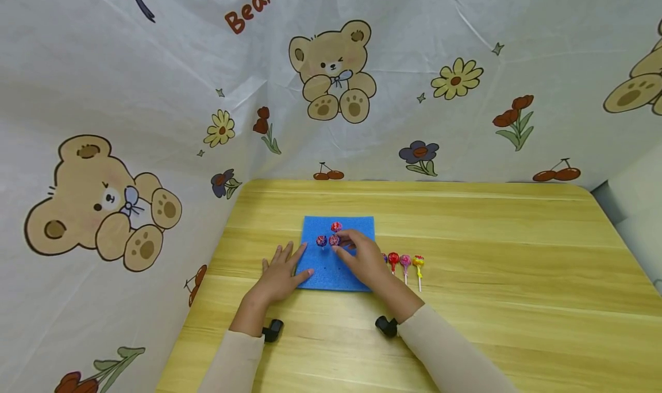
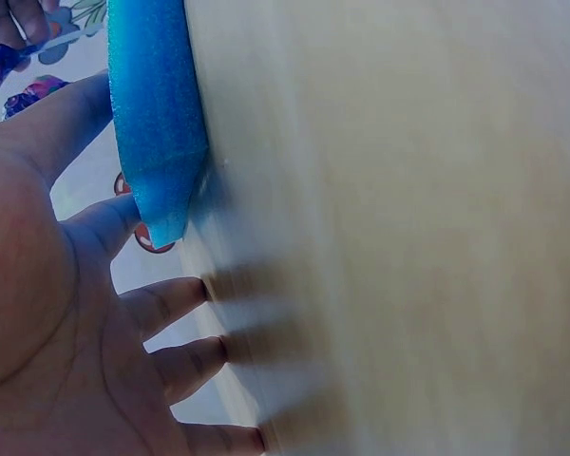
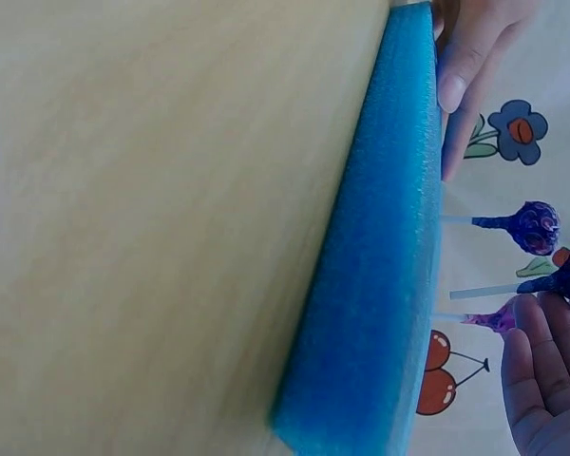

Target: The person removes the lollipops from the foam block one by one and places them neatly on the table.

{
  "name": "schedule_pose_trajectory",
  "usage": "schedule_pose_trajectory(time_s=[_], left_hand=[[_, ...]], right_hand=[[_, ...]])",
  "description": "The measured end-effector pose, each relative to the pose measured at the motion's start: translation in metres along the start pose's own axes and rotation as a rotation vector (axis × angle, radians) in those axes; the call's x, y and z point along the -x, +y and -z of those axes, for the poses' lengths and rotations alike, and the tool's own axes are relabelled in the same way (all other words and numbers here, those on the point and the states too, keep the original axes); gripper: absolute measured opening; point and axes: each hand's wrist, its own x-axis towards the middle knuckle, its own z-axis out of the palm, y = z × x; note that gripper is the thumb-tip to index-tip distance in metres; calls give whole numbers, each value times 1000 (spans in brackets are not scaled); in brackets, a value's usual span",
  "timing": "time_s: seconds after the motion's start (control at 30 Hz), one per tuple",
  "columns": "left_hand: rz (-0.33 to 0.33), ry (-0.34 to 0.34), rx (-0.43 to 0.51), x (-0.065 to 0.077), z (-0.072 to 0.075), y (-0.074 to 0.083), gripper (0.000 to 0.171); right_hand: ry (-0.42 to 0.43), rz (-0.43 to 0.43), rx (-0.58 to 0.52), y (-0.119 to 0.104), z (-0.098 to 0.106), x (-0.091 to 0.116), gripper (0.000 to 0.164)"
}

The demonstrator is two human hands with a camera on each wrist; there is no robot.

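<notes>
My left hand (image 1: 278, 278) lies with fingers spread on the table, its thumb and index finger touching the left side of a blue foam block (image 1: 315, 275). Over the foam, my right hand (image 1: 364, 258) pinches a dark purple lollipop (image 1: 334, 241) by its wrapped head. In the right wrist view, the free end of its white stick (image 3: 484, 292) is a little apart from the foam. Beside it, another purple lollipop (image 1: 321, 241) stands upright in the foam. Behind stands a pink-and-red lollipop (image 1: 336, 227), its stick also in the foam.
Right of the foam, a red lollipop (image 1: 393, 258), a pink one (image 1: 405, 260) and a yellow one (image 1: 418, 260) lie in a row on the wooden table (image 1: 496, 238). A purple lollipop (image 1: 384, 257) is partly hidden by my right hand. A bear-print cloth (image 1: 393, 37) hangs behind.
</notes>
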Motion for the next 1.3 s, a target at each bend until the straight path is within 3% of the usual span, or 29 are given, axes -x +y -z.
schedule_pose_trajectory(time_s=[0.5,1.1,1.3], left_hand=[[5,-1,1,0,1,1,74],[9,-9,1,-1,1,1,74],[5,-6,-3,0,1,1,75]], right_hand=[[51,-37,-22,3,18,9,31],[141,-100,-109,15,60,35,36],[167,-138,-92,19,74,44,38]])
